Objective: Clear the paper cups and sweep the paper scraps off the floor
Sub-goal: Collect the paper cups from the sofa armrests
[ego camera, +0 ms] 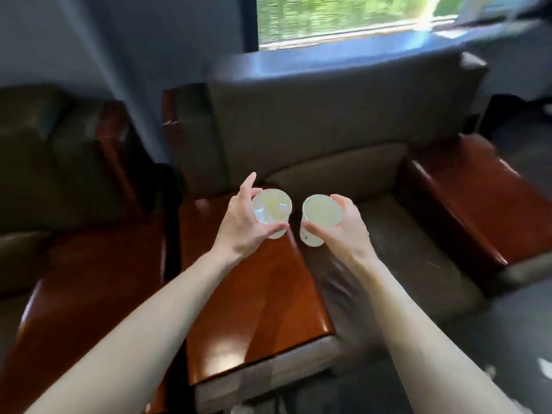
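I see an armchair (328,130) at twelve o'clock, one glossy wooden armrest (254,294) at six, the other armrest (466,204) at three. A second chair (44,162) sits at nine; a window (343,19) at one shows blurred green.

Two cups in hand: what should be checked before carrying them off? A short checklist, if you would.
1. Left hand grips left cup: ok.
2. Right hand grips right cup: ok.
3. Cups apart, not knocking together: ok.
4. Cups empty: cannot tell, the picture is blurred.
5. Floor swept: not ok, white bits lie at lower right.
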A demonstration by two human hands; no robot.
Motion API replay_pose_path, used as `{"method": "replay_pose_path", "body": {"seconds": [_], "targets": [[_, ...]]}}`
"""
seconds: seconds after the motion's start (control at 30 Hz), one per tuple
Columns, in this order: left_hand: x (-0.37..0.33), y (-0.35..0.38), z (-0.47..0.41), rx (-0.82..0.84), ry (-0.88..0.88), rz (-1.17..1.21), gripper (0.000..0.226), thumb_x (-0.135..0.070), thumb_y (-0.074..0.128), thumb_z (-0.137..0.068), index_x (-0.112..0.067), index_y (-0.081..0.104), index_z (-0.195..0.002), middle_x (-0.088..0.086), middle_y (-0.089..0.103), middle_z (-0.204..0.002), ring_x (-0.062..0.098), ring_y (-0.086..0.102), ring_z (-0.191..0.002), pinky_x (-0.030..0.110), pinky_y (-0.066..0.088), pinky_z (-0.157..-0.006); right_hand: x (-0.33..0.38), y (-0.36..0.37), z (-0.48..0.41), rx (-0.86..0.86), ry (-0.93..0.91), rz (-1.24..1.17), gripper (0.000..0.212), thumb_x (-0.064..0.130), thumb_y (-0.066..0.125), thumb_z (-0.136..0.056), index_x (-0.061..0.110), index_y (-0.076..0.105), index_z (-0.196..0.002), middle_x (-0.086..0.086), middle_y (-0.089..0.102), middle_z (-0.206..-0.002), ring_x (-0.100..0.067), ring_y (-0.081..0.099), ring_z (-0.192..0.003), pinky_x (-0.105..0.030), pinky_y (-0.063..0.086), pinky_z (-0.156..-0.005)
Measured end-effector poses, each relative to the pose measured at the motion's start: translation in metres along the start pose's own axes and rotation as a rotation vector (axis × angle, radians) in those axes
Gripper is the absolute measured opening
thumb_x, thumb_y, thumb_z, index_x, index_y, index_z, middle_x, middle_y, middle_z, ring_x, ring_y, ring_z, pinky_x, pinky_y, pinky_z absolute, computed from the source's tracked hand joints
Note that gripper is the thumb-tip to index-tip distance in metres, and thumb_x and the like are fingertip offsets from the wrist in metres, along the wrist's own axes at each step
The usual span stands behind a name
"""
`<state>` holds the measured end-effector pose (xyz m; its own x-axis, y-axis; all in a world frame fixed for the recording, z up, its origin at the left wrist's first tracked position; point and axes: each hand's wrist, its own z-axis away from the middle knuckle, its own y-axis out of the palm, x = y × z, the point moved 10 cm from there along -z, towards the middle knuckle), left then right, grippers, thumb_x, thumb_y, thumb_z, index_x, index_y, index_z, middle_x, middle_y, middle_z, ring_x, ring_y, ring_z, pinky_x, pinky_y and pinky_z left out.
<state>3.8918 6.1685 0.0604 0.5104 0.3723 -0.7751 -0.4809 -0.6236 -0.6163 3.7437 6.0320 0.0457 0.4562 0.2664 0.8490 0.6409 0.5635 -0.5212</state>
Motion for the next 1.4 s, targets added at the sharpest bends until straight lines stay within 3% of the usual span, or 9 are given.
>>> {"method": "replay_pose_path", "body": {"seconds": [0.23,0.43,0.67,0.87,1.1,1.2,1.27,1.4], "targets": [[-0.165,0.189,0.016,0.225,0.175,0.097,0.107,-0.024,0.087,-0.065,-0.015,0.02,-0.149,0.006,0.052,-0.127,0.021,0.046,-0.118,0.024,0.035,-0.098,-0.118,-0.221,0.046,-0.201,0.176,-0.01,0.084,0.041,0.08,-0.073,0.024,0.037,-0.143,0.003,0.044,-0.139,-0.017,0.042,-0.128,-0.034,0.025,-0.111],[-0.312,0.366,0.053,0.412,0.285,0.17,0.108,-0.024,0.087,-0.064,-0.012,0.021,-0.148,0.006,0.053,-0.126,0.023,0.049,-0.117,0.035,0.039,-0.103,-0.237,-0.413,0.105,-0.42,0.343,0.02,0.082,0.04,0.083,-0.069,0.023,0.041,-0.138,0.0,0.046,-0.135,-0.02,0.047,-0.123,-0.047,0.031,-0.11],[-0.431,0.513,0.043,0.529,0.427,0.15,0.11,-0.029,0.087,-0.065,-0.013,0.018,-0.149,0.003,0.054,-0.126,0.02,0.046,-0.12,0.029,0.037,-0.103,-0.324,-0.557,0.114,-0.578,0.433,0.027,0.083,0.041,0.082,-0.07,0.023,0.04,-0.139,-0.001,0.048,-0.134,-0.023,0.048,-0.121,-0.046,0.034,-0.108],[-0.507,0.626,-0.019,0.543,0.509,0.122,0.106,-0.03,0.085,-0.066,-0.014,0.02,-0.148,0.003,0.052,-0.126,0.019,0.045,-0.118,0.031,0.038,-0.102,-0.391,-0.648,0.034,-0.606,0.446,-0.003,0.084,0.042,0.083,-0.07,0.023,0.039,-0.139,0.0,0.048,-0.135,-0.022,0.048,-0.122,-0.046,0.03,-0.11],[-0.577,0.741,-0.164,0.507,0.483,0.025,0.107,-0.03,0.086,-0.064,-0.017,0.021,-0.148,0.005,0.054,-0.128,0.023,0.045,-0.118,0.034,0.036,-0.101,-0.436,-0.775,-0.121,-0.599,0.391,-0.057,0.091,0.049,0.083,-0.062,0.022,0.04,-0.137,0.001,0.046,-0.133,-0.021,0.049,-0.121,-0.048,0.034,-0.108],[-0.622,0.787,-0.22,0.475,0.446,0.038,0.107,-0.029,0.086,-0.065,-0.014,0.021,-0.148,0.004,0.054,-0.128,0.023,0.042,-0.121,0.032,0.033,-0.103,-0.453,-0.836,-0.174,-0.571,0.388,-0.017,0.084,0.045,0.08,-0.069,0.024,0.039,-0.138,0.003,0.045,-0.134,-0.019,0.046,-0.123,-0.039,0.025,-0.112],[-0.652,0.827,-0.249,0.468,0.434,0.04,0.106,-0.028,0.086,-0.066,-0.014,0.021,-0.148,0.003,0.053,-0.128,0.021,0.041,-0.123,0.03,0.032,-0.104,-0.469,-0.874,-0.211,-0.529,0.391,0.017,0.081,0.047,0.077,-0.072,0.027,0.036,-0.14,0.005,0.042,-0.135,-0.019,0.042,-0.124,-0.033,0.02,-0.107],[-0.696,0.915,-0.296,0.458,0.384,0.09,0.106,-0.03,0.085,-0.067,-0.018,0.019,-0.149,0.0,0.051,-0.129,0.018,0.04,-0.123,0.031,0.034,-0.105,-0.516,-0.946,-0.301,-0.443,0.371,0.036,0.079,0.048,0.075,-0.075,0.029,0.034,-0.14,0.006,0.04,-0.137,-0.021,0.037,-0.125,-0.032,0.02,-0.104]]}}
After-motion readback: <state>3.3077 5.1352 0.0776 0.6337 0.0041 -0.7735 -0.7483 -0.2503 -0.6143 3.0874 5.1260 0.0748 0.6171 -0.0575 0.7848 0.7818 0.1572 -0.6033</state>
